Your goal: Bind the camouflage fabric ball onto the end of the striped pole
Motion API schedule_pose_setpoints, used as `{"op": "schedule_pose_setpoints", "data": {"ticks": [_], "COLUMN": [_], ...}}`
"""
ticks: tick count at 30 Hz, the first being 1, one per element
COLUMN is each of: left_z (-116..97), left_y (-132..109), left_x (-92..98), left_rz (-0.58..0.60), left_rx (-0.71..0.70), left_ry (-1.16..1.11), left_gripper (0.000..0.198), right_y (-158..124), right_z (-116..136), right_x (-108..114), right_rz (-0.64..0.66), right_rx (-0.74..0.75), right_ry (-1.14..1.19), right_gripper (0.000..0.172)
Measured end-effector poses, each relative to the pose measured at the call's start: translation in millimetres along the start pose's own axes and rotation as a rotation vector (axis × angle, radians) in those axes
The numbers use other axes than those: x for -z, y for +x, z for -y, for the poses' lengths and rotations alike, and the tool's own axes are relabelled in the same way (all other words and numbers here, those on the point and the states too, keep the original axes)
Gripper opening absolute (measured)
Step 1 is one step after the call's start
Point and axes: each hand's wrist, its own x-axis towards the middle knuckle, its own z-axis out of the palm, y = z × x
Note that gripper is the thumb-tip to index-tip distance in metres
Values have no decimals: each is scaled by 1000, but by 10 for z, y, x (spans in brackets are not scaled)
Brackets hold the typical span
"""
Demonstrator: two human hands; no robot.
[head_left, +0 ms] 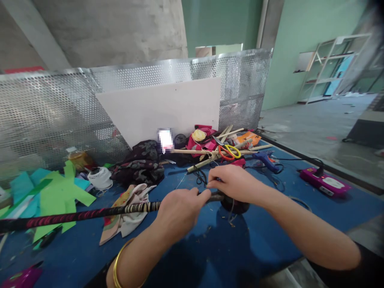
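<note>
A long black stick with pink and pale wrapped bands [90, 214] stretches from the left edge to the middle of the blue table [228, 248]. My left hand [178, 212] is closed around its right end. My right hand [234, 184] pinches the same end just beyond, fingers pressed together, over a dark round object [237, 206] that is mostly hidden. A thin thread runs from the hands toward the far clutter.
Green and teal paper cutouts [57, 192] lie at left, patterned cloth [126, 208] under the stick. Further back are dark fabric [141, 164], orange-handled scissors [228, 151], wooden sticks, a blue glue gun [265, 160], and a pink device [325, 182]. A perforated metal screen [54, 116] stands behind.
</note>
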Motion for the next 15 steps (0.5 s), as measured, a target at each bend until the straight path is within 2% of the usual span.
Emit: {"op": "schedule_pose_setpoints", "data": {"ticks": [3,7,10,12,15], "left_z": [96,245,313,325,318], "left_y": [-2,-11,-27,-36,-45], "left_x": [81,199,252,273,299], "left_rz": [4,14,37,54,84], "left_rx": [73,171,164,156,203], "left_ry": [-3,-136,-384,-564,-873], "left_gripper": [20,18,21,22,24], "right_y": [-206,-277,-144,-54,-41], "right_z": [-171,-519,-720,-779,-756], "right_x": [172,264,107,-83,-380], "right_rz": [-21,-67,-242,-345,-293], "right_rx": [-38,-42,-45,-93,-52], "right_ry": [242,348,490,482,345], "right_gripper": [7,12,21,29,28]}}
